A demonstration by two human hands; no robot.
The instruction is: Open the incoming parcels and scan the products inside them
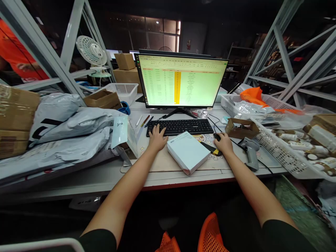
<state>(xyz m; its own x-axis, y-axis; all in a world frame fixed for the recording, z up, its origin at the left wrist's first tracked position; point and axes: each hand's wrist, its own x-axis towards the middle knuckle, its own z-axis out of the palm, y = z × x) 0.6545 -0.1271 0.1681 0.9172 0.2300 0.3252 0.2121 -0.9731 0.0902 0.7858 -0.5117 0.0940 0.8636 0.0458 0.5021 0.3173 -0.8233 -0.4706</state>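
Note:
My left hand (157, 138) lies on the left end of a black keyboard (185, 126), its fingers spread over the keys. My right hand (224, 142) is wrapped round a black computer mouse (216, 137) to the right of the keyboard. Between my hands sits a white box (188, 151) with small printing along its far edge. Behind the keyboard stands a monitor (160, 82) that shows a spreadsheet with one orange column. A black and yellow tool (215, 151), partly hidden by the box, lies beside my right hand.
Grey plastic mailing bags (76, 141) and a taped carton (17, 120) are piled at the left. A barcode scanner (252, 154), a small open carton (241, 128) and a white basket (288, 157) of bottles stand at the right. Pens (145, 120) lie left of the keyboard.

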